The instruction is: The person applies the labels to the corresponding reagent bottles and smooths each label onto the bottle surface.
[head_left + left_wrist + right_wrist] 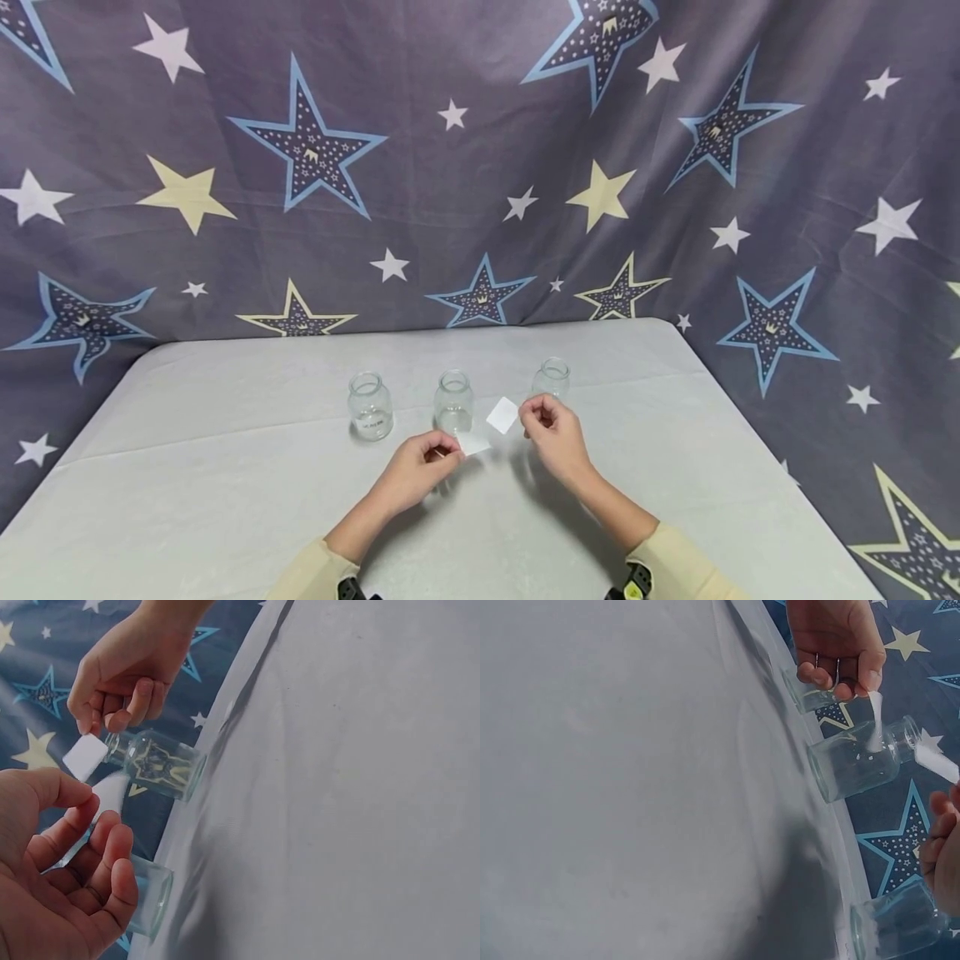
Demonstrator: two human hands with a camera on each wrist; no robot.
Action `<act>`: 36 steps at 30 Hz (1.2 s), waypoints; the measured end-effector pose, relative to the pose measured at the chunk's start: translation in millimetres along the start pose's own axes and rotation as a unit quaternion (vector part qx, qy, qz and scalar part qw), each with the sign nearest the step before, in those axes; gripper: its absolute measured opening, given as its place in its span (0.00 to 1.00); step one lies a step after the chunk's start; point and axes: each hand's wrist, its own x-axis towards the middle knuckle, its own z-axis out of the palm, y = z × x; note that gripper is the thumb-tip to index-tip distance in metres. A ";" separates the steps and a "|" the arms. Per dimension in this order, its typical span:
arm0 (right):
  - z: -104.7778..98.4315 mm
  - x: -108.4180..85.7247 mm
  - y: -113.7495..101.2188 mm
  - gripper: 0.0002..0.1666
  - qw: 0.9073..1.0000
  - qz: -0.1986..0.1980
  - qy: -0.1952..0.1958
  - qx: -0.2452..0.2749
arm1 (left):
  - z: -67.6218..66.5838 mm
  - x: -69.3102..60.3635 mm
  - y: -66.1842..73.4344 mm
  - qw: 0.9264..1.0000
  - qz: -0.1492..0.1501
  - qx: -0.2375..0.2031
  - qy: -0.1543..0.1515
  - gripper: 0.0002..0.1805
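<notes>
My left hand (415, 472) pinches a thin white slip (472, 444), perhaps a paper label, between thumb and forefinger. A small white square (502, 415) of similar material is pinched by one corner in my right hand (557, 439). The two pieces hang close together but apart, in front of the middle glass jar (453, 387). To the left stands another clear jar (371, 400) bearing a label with dark print too small to read. Behind my right fingers is a third jar (552, 377), its lower part hidden. All three jars are upright and lidless.
A pale cloth covers the table (225, 483), with slight creases. Behind and to the right hangs a grey-purple curtain (420, 183) printed with stars. Dark bands (637, 583) circle both wrists below the cream sleeves (678, 567).
</notes>
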 end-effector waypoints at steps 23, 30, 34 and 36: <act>2.6 -2.2 -1.4 0.04 1.000 0.006 0.001 0.006 | 15.1 2.5 -1.8 0.994 0.008 0.086 -0.069 0.05; 3.3 -3.3 -0.5 0.04 1.000 0.004 0.003 0.001 | 14.7 0.4 -2.7 0.983 0.015 0.179 -0.025 0.03; 4.4 -3.9 -0.2 0.04 1.000 0.006 0.000 0.002 | 14.4 -0.7 -1.9 0.980 0.012 0.198 -0.008 0.02; 4.9 -4.3 0.0 0.04 1.000 0.008 -0.003 0.003 | 14.3 -1.3 -1.3 0.978 0.009 0.207 -0.003 0.03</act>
